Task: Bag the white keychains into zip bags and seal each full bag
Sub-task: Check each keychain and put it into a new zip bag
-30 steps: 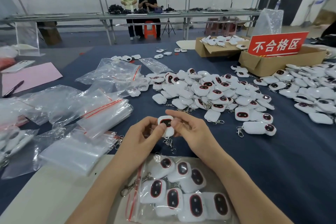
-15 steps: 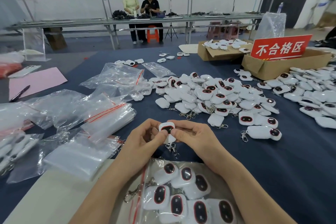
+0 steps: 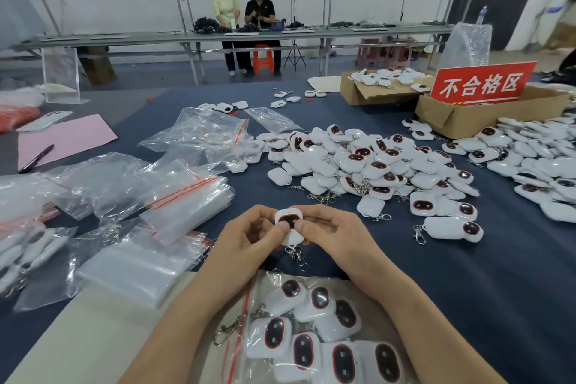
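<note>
- A workshop hall with a long bench at the back. In front, a table point(image 3: 486, 305) under dark blue cloth carries the work.
- Both hands meet above the cloth and share one white keychain point(image 3: 290, 223). The left hand point(image 3: 249, 240) and the right hand point(image 3: 335, 237) each pinch it from their own side, thumbs point(image 3: 282, 228) on its dark, red-rimmed face and the other fingers curled behind. The pinch is narrow, closed on the shell.
- The metal clip point(image 3: 297, 254) dangles free just under the pinch.
- Nearer the person than the grip, beneath both wrists, lies the zip bag point(image 3: 241, 330), part-filled with keychains. Its red-striped mouth is on the left-hand side, and a clip pokes out past the stripe, so it looks unsealed.
- Beyond the grip and to its right lie the heaped loose keychains point(image 3: 367, 165). To its left is a stack of empty zip bags point(image 3: 187, 199).
- Handling, as a judgement: the shell is small, rigid and light, and its smooth plastic is probably slippery. It is best held by its flat sides, as it is here. The swinging clip could snag on the bag's mouth.
- Pose: the forearms run in from the near edge and converge, wrists low over the bag, palms turned towards each other.
</note>
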